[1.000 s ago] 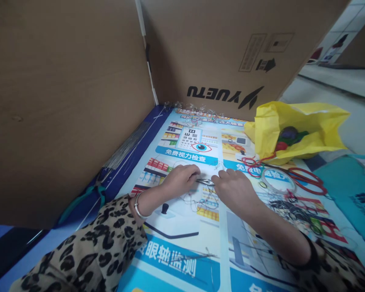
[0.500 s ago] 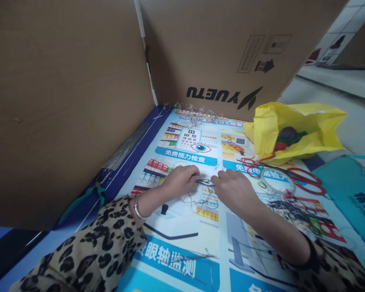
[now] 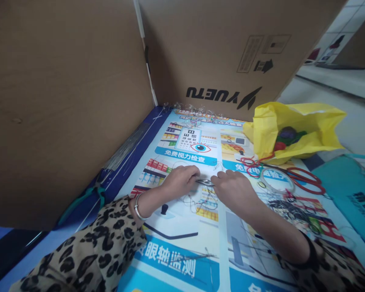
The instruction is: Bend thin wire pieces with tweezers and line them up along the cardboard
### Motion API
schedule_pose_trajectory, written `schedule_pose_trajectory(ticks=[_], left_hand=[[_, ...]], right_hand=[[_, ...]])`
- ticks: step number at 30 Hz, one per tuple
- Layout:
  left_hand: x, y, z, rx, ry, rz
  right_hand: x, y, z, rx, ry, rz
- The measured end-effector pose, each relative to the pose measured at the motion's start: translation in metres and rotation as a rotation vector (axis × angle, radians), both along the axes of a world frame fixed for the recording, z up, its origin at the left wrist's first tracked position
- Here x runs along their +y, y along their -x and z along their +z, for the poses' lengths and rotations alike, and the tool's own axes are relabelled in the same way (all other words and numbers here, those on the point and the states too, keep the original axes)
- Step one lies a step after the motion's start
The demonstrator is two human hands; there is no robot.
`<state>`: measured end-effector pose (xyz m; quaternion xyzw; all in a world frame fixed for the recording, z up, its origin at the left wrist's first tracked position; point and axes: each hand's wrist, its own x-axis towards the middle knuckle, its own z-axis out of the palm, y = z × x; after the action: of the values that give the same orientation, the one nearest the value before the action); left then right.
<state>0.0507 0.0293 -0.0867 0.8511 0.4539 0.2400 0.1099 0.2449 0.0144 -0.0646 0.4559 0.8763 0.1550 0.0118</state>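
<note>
My left hand is closed in a pinch over the middle of a printed poster. Whatever lies between its fingertips is too small to make out. My right hand is wrapped round a pair of small pliers, whose shiny metal jaws point left and reach the left fingertips. The handles are hidden in my palm. Thin loops of wire hang or lie just below the jaws, between both hands. More thin wire pieces rest on the poster nearer to me.
Cardboard walls stand at the left and back. Teal-handled pliers and a bundle of straight wires lie left. On the right are a yellow bag, red rings, a white ring, dark tangled pieces and a teal pouch.
Hardly anything differs. Both hands and the pliers stay in the same place; the view shifts very slightly.
</note>
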Motion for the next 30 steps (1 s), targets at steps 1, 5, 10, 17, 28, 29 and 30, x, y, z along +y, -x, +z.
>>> schedule_pose_trajectory(ticks=[1, 5, 10, 17, 28, 29, 30], left_hand=[[-0.0002, -0.0001, 0.0002, 0.001, -0.004, -0.001], [-0.0002, -0.0003, 0.0005, 0.008, -0.01, -0.01], [0.0002, 0.0003, -0.0008, 0.004, -0.012, -0.018], [0.0003, 0.0009, -0.0018, -0.008, 0.018, -0.029], [-0.001, 0.0026, 0.0008, 0.036, -0.038, -0.025], [-0.0011, 0.0028, 0.0008, 0.038, -0.045, -0.03], [-0.0012, 0.003, 0.0008, 0.039, -0.051, -0.034]], right_hand=[[-0.0001, -0.0001, 0.0004, 0.0, 0.001, 0.0], [0.0002, -0.0001, 0.0017, 0.001, 0.011, -0.007], [0.0015, -0.0002, 0.0011, 0.009, 0.018, -0.007], [0.0033, -0.0012, 0.0027, 0.024, 0.061, -0.014], [0.0048, -0.0012, 0.0078, 0.018, 0.112, -0.043], [0.0048, -0.0009, 0.0083, 0.012, 0.115, -0.048], [0.0047, -0.0007, 0.0087, 0.006, 0.119, -0.053]])
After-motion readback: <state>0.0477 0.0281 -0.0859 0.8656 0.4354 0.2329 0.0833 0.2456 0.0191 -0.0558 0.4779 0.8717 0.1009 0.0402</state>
